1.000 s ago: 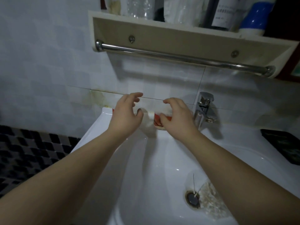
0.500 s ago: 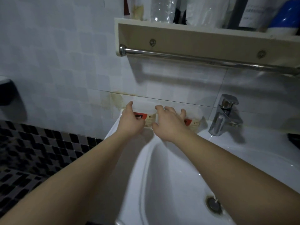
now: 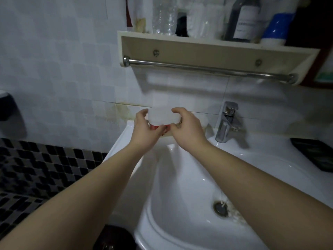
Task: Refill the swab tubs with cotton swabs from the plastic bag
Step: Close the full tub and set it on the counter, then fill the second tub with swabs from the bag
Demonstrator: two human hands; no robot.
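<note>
Nearby: tap (image 3: 227, 121) just right, towel rail (image 3: 198, 68) overhead
Container: swab tub (image 3: 158, 126) at back-left sink (image 3: 124, 138) corner, contents hidden
Hands: left hand (image 3: 144, 130) grasping the swab tub, right hand (image 3: 187, 127) grasping its white lid (image 3: 163, 115)

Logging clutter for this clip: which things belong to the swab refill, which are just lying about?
Job: swab tub gripped by left hand and right hand; second tub beside it.
Lying about: tap, shelf bottles, towel rail, black tray.
</note>
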